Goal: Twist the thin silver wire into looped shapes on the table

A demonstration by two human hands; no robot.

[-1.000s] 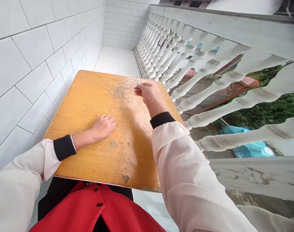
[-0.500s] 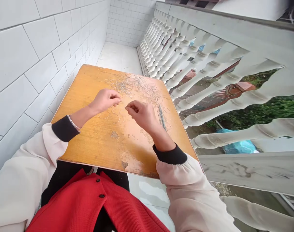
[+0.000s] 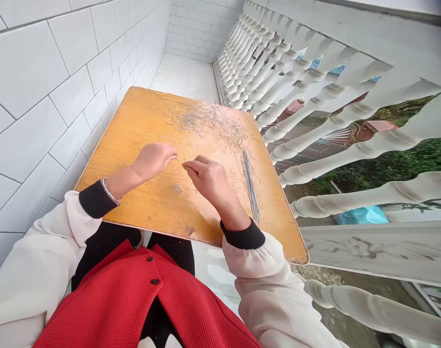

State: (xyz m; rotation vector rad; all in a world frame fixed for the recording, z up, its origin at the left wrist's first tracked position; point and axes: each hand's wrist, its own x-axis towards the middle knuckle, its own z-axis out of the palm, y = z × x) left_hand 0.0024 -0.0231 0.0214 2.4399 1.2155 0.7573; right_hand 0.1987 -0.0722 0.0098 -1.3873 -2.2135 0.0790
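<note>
My left hand is closed in a pinch above the wooden table. Close by on its right, my right hand pinches too, thumb against forefinger. A short, pale piece of thin wire spans the small gap between the fingertips, and both hands grip it. Beyond the hands lies a loose tangle of thin curled wires. Straight dark wires form a narrow bundle right of my right hand. A few single curly strands lie around my left fingers.
A white tiled wall runs along the left of the table. On the right stands a white balustrade, with greenery and a blue cover outside it. The table's worn near edge is just ahead of my lap.
My right hand has shifted slightly left and down, its fingertips nearer those of my left hand. The view has moved a little, showing more of the straight wire bundle.
</note>
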